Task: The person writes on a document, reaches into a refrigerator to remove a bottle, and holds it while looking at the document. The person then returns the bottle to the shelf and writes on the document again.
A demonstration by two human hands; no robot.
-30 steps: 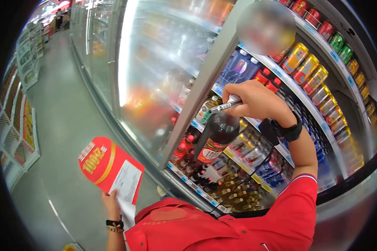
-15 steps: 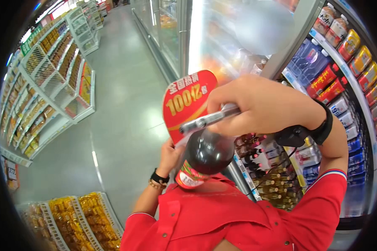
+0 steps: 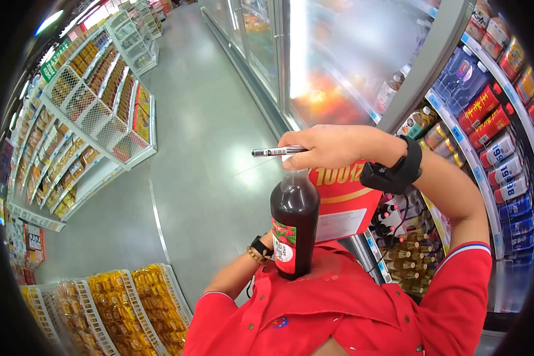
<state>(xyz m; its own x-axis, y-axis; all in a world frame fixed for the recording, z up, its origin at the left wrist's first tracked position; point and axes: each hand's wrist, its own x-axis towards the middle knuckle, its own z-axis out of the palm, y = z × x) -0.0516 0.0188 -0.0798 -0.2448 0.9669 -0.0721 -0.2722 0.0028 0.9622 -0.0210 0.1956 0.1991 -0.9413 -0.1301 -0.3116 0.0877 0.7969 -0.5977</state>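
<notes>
Roughly upright, dark bottle [image 3: 295, 221], neck [image 3: 295, 178] up (under right fingers [image 3: 295, 139]).

To my far left I see a stocked white mesh rack [image 3: 89, 104] standing on the grey floor [image 3: 202, 118], and at near left, yellow packets [image 3: 110, 296] lie in rows between white dividers [image 3: 137, 302]. On my right, cooler shelves [image 3: 456, 134] carry blue bottles [image 3: 460, 72], red packs [image 3: 480, 111] and white cans [image 3: 501, 165]. Farther off, a fogged glass door [image 3: 326, 65] has a bright light strip [image 3: 298, 41] along its left side.
</notes>
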